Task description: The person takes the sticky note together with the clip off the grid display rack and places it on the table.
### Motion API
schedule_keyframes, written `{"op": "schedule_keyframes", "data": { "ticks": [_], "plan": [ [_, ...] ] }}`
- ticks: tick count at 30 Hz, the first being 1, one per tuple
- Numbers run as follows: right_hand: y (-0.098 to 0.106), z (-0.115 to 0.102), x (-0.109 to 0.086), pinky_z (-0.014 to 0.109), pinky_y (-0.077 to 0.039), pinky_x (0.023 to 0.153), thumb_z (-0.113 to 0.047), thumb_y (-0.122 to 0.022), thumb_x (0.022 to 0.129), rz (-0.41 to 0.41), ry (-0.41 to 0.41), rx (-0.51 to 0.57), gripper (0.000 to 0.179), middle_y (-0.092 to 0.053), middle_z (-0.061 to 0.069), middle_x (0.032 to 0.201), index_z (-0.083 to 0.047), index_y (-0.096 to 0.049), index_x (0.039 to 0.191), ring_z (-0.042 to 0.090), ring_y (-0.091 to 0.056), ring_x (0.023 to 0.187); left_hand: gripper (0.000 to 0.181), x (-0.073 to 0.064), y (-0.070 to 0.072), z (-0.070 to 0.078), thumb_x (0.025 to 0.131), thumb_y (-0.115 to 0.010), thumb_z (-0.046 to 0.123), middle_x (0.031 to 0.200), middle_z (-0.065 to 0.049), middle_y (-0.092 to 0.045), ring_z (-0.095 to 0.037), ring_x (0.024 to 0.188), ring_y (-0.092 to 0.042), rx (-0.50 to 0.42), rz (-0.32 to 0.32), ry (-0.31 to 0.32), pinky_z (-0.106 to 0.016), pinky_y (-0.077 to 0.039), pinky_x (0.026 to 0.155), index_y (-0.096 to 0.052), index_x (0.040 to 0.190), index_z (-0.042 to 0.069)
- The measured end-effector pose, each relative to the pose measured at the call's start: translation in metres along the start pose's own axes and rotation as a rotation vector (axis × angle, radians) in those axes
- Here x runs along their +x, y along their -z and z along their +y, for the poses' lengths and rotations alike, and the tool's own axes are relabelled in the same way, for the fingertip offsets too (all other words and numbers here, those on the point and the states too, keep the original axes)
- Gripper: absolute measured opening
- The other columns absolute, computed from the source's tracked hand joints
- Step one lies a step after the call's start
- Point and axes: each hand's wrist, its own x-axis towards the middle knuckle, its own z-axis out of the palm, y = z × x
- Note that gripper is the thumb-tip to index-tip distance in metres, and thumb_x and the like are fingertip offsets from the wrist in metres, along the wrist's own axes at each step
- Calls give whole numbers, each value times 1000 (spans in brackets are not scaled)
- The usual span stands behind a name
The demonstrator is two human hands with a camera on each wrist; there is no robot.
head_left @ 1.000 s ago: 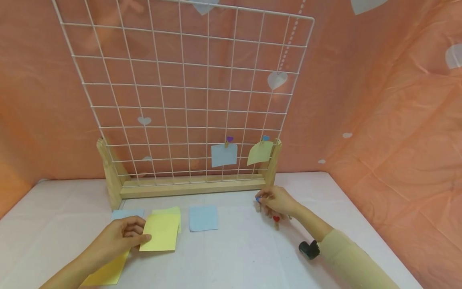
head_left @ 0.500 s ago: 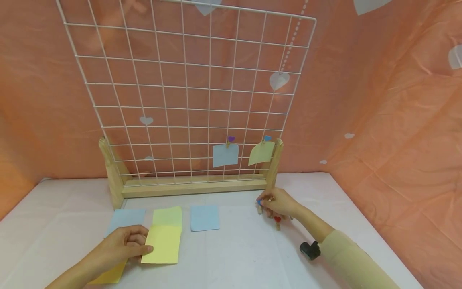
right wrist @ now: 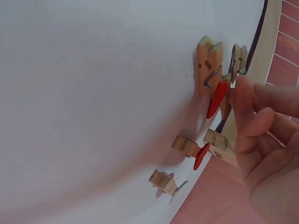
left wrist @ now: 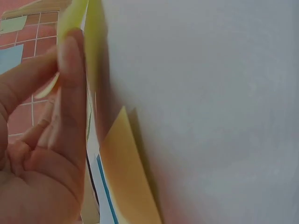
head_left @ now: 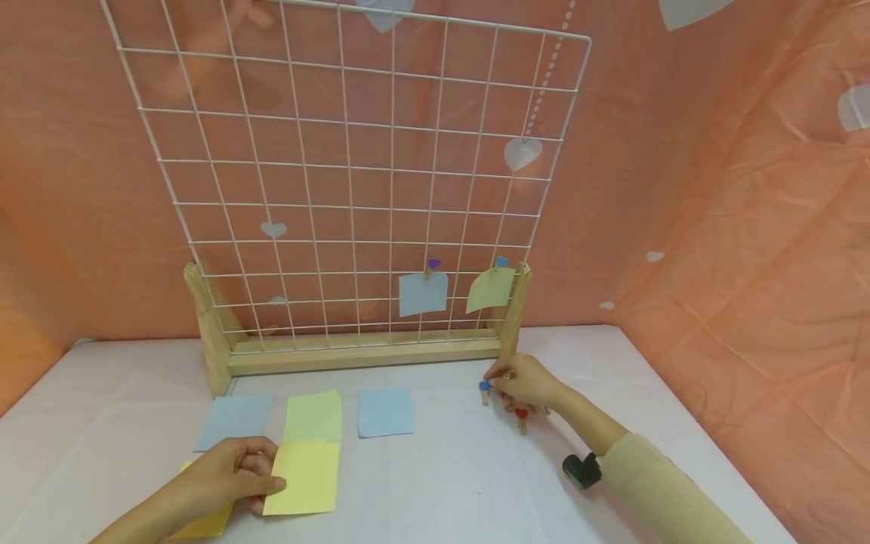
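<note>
My left hand (head_left: 227, 476) pinches a bright yellow sticky note (head_left: 306, 476) by its left edge, thumb on top. Just beyond it lies a lime-green note (head_left: 313, 414). A darker yellow note (head_left: 211, 523) lies partly under the left wrist. At the stand's right foot, my right hand (head_left: 526, 381) has its fingertips on the blue-heart end of a small wooden clothespin (head_left: 485, 394); the thumb tip hides part of it in the right wrist view. Below that hand sits a red-heart clothespin (head_left: 522, 425), and several more clothespins (right wrist: 187, 146) lie around the fingers.
A white wire grid (head_left: 350, 204) stands on a wooden base (head_left: 367, 357) at the back. Clipped low on its right are a blue note (head_left: 423, 296) and a yellow note (head_left: 491, 292). Two blue notes (head_left: 234, 423) lie on the table. A black device (head_left: 582, 470) is at the right wrist.
My left hand has moved the yellow note toward me, uncovering more of the lime-green and left blue notes. Near my right fingers, the blue-heart clothespin has shifted slightly toward me and shows more.
</note>
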Motion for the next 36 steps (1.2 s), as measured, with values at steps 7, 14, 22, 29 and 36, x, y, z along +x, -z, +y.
{"op": "schedule_keyframes", "data": {
  "ticks": [7, 14, 22, 29, 36],
  "plan": [
    [-1, -1, 1, 19, -36, 41, -10, -59, 94, 9, -8, 15, 18, -61, 7, 62, 0, -68, 106, 13, -53, 48, 31, 0, 2, -4, 89, -65, 12, 74, -3, -62, -13, 62, -63, 26, -5, -2, -25, -54, 60, -51, 106, -11],
    [-1, 0, 3, 20, -38, 41, -12, -58, 95, 0, -4, 8, 19, -59, 6, 61, -1, -67, 108, 14, -55, 46, 30, -1, -1, -2, 86, -70, 17, 74, -1, -56, -15, 59, -61, 140, 84, 49, -25, -53, 58, -55, 99, -5],
    [1, -1, 4, 23, -41, 42, -13, -57, 95, -4, 2, 19, 20, -59, 8, 62, -1, -67, 108, 17, -57, 46, 29, 3, -12, 5, 78, -77, 16, 66, 1, -44, -9, 47, -55, 388, 230, 3, -18, -40, 47, -50, 80, 5],
    [2, -2, 3, 23, -42, 42, -12, -57, 95, -1, 38, 15, 20, -60, 8, 62, 0, -67, 108, 18, -59, 48, 37, 9, -19, 13, 72, -82, 19, 65, 0, -46, -12, 55, -46, 587, 355, 92, -22, -35, 52, -52, 89, 3],
    [3, -6, 3, 21, -39, 41, -12, -57, 95, 4, 60, 11, 22, -63, 11, 69, 1, -67, 109, 20, -59, 49, 42, 12, -22, 23, 71, -83, 19, 65, -1, -48, -13, 50, -48, 610, 416, 129, -23, -37, 47, -52, 92, 1]
  ]
}}
